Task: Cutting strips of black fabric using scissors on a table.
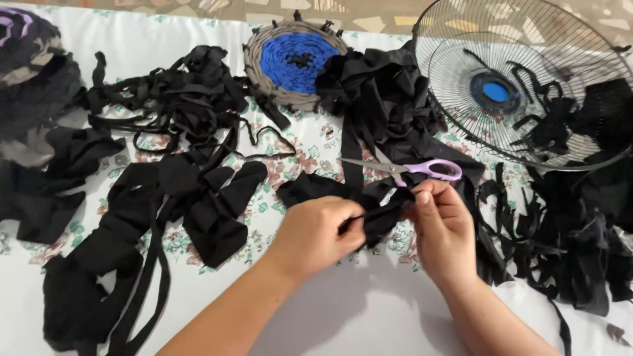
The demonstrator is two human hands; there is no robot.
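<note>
Seen from the head camera, a person's left hand (316,232) and right hand (440,227) pinch a strip of black cloth (377,214) between them, fingers closed on its two ends just below the purple-handled scissors (412,169), which lie unheld on the flowered sheet (310,142). The strip looks to be getting pulled straight or folded, a preparing step; any next move appears to need a steady two-handed hold so the limp cloth does not slip. Left of the scissors lie loose black strips (191,99) and folded black pieces (217,204); above them sits a round woven mat, blue-centred with a grey rim (293,62); to the right, a wire fan guard (527,79) holds a few tied-on strips.
</note>
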